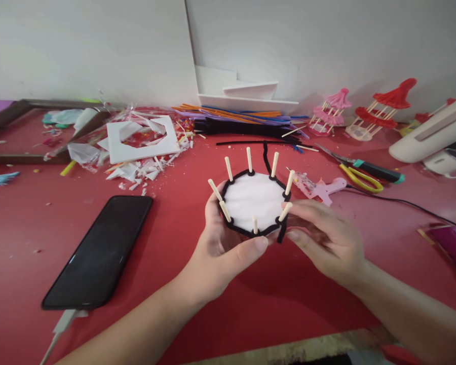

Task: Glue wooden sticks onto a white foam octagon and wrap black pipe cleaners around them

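Note:
My left hand (220,251) grips a white disc (254,200) from below and the side, its thumb on the near rim. Several short wooden sticks (250,160) stand around the disc's edge, some leaning outward. A black pipe cleaner (243,232) winds along the rim and loops around the stick bases. One end of it hangs at the near right, and a length sticks out at the far side. At the right rim, my right hand (329,238) has its thumb and forefinger curled at the pipe cleaner, beside a stick; the exact contact is partly hidden.
A black phone (99,251) with a cable lies left. Foam scraps (142,139) and bundled pipe cleaners (243,121) lie at the back. Scissors (361,177), a pink glue gun (323,188) with a cord, and small pink (330,112) and red (383,109) tiered models are right.

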Motion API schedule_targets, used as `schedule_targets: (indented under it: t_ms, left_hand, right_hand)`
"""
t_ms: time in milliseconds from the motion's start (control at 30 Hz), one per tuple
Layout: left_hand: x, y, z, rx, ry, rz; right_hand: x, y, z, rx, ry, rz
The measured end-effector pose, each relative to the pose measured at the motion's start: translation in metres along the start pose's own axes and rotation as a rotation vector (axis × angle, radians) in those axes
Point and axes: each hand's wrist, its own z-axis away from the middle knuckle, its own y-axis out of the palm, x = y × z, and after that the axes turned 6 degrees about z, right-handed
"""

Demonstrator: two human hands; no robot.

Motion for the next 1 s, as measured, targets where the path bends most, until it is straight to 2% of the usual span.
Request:
schedule_targets:
  t_ms: [100, 300, 533, 733, 1000]
  left_hand:
    - [0.001, -0.001, -0.001, -0.034, -0.012, 0.031]
    - [0.000, 0.004, -0.002, -0.096, -0.005, -0.081]
    - [0.007, -0.002, -0.002, 0.008, 0.018, -0.082]
    - [0.010, -0.002, -0.002, -0.024, 0.024, -0.091]
    - [0.007, 0.000, -0.004, -0.044, 0.030, -0.055]
  right_hand:
    - [0.001, 0.001, -0.001, 0.003, 0.004, -0.014]
    - [0.001, 0.002, -0.002, -0.016, 0.052, -0.086]
    - [0.003, 0.004, 0.000, -0.020, 0.092, -0.020]
    - [0.009, 0.008, -0.001, -0.046, 0.059, 0.087]
    - [0.000, 0.004, -0.002, -0.004, 0.032, 0.063]
